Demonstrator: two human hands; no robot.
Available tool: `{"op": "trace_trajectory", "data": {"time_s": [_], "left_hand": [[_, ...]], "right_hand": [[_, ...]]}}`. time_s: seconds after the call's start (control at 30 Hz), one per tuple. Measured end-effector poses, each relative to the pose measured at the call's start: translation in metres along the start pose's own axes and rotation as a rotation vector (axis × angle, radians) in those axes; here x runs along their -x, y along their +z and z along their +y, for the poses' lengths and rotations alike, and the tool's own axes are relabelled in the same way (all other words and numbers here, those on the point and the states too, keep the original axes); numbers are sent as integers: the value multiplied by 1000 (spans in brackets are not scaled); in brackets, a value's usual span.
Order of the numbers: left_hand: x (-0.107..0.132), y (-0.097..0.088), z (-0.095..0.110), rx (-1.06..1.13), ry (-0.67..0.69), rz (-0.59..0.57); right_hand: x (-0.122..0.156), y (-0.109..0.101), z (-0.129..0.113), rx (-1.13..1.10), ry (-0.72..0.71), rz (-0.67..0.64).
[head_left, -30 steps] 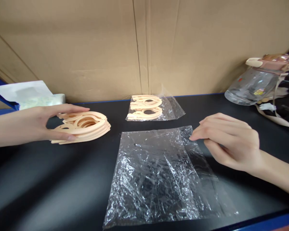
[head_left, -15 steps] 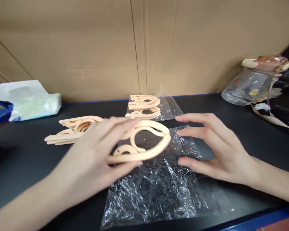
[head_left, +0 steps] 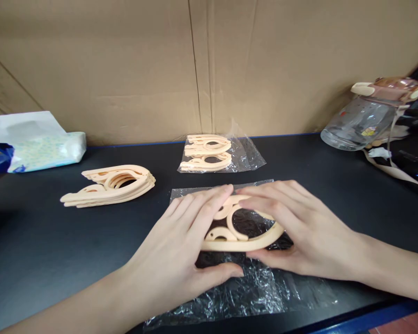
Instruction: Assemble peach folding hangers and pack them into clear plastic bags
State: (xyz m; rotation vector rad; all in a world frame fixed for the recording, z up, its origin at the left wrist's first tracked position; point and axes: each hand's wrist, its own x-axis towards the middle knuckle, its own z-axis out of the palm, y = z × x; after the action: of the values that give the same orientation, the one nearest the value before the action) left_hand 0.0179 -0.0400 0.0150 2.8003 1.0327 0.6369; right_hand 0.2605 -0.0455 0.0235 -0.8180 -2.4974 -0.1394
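A cream folding clothes hanger, folded flat, is between my two hands, over a clear plastic bag. My left hand curves around the hanger's left end, its fingers along the top side and its thumb stretched out below the lower edge. At the rounded right end, my right hand grips with fingers over the far side and thumb under the near edge. Whether other hangers lie beneath this one is hidden. Off to the left lies a stack of similar folded hangers.
Behind my hands lies a clear bag with hangers in it. A packet of tissues is at the back left. At the back right a clear bottle with a strap leans over. Cardboard stands along the black table's rear edge.
My left hand has moved right and toward me with the hanger. My right hand, open before, now closes on the hanger's right end. The stack on the left is uncovered.
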Motion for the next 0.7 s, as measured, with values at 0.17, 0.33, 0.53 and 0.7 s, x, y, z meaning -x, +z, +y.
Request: {"op": "trace_trajectory", "data": {"time_s": [0.17,0.33,0.53,0.7], "left_hand": [[6,-12,-17,39,-107,-5],[16,-18,-38,9,-176,-51],[19,-8,-47,-12,-173,-113],[20,-2,-48,-1,-194,-156]], "right_hand": [[0,-28,27,121,142,-18],[12,-61,72,211,155,-58],[28,-70,87,132,139,-225],[31,-69,80,105,104,-273]]}}
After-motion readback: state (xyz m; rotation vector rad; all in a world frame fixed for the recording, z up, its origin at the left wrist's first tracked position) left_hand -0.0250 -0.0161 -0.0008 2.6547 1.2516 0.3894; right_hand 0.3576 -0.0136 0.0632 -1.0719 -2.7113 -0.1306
